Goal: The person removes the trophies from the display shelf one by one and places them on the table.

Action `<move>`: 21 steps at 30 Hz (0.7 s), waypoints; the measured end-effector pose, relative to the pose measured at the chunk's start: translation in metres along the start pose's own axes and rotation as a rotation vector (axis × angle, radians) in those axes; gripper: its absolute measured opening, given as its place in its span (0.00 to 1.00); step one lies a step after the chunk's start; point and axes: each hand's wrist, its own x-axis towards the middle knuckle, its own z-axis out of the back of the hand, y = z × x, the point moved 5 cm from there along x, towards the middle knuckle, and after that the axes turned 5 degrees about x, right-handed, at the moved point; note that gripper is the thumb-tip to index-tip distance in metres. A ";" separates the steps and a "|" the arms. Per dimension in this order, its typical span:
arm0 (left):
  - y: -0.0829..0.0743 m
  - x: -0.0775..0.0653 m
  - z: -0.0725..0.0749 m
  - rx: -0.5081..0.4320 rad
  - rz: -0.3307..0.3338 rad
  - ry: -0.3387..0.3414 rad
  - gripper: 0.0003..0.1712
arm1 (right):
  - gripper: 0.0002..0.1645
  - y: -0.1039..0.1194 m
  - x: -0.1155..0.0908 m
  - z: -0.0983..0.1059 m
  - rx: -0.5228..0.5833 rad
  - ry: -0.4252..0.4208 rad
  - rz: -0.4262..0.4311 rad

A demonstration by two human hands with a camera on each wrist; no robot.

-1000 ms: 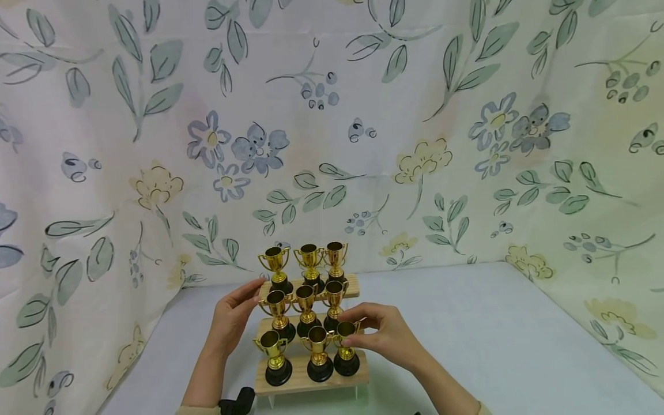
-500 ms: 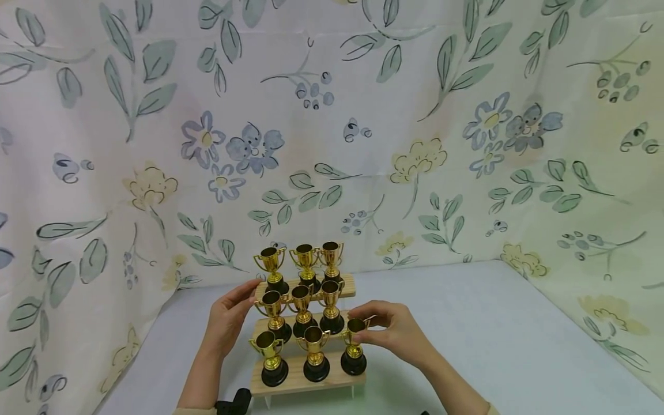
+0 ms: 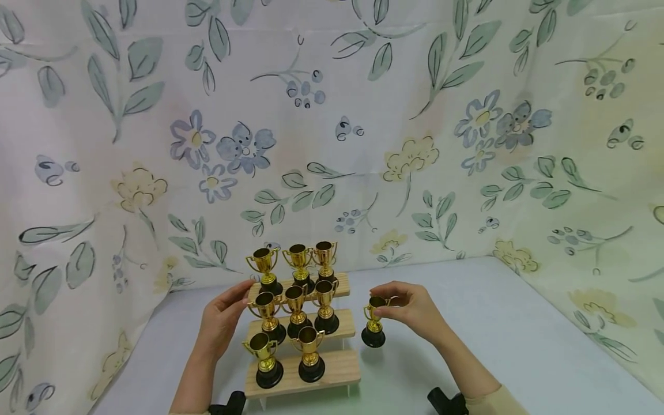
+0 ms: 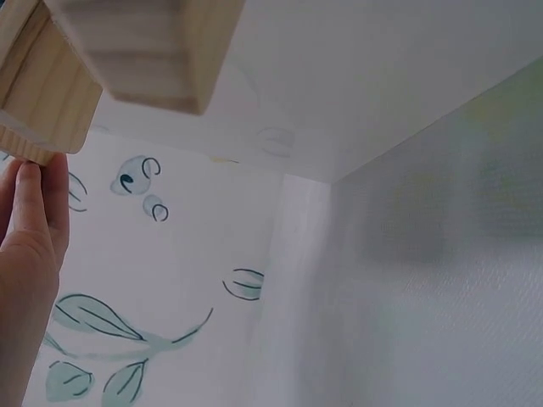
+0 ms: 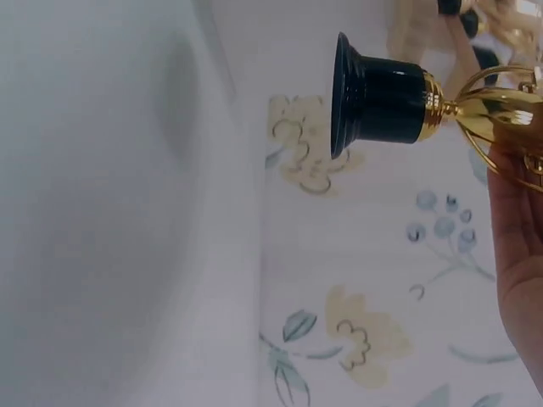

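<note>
Now that the right hand, fingers pinching a gold two-handled black-based trophy, has moved right of the tiered pale-wood stand, the front tier carries just two. The left hand touches the stand, fingers pressed together.

We can pass over the tabletop on the right; to the left, eight trophies on the tiered stand block us.

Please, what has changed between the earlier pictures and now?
The right hand has carried one gold trophy off the right end of the lowest shelf, away to the right. The left hand still touches the left end of the top shelf; the other eight trophies keep their places.
</note>
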 end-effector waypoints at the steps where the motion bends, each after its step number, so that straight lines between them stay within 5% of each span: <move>1: 0.000 0.000 0.000 -0.001 -0.002 0.002 0.29 | 0.21 -0.003 0.002 0.004 -0.006 -0.012 -0.012; 9: 0.000 0.000 -0.001 -0.016 -0.013 0.011 0.28 | 0.25 -0.019 0.018 0.025 0.026 -0.065 -0.092; 21: 0.000 -0.001 -0.001 -0.019 -0.050 0.034 0.26 | 0.23 -0.043 0.043 0.016 0.004 -0.136 -0.078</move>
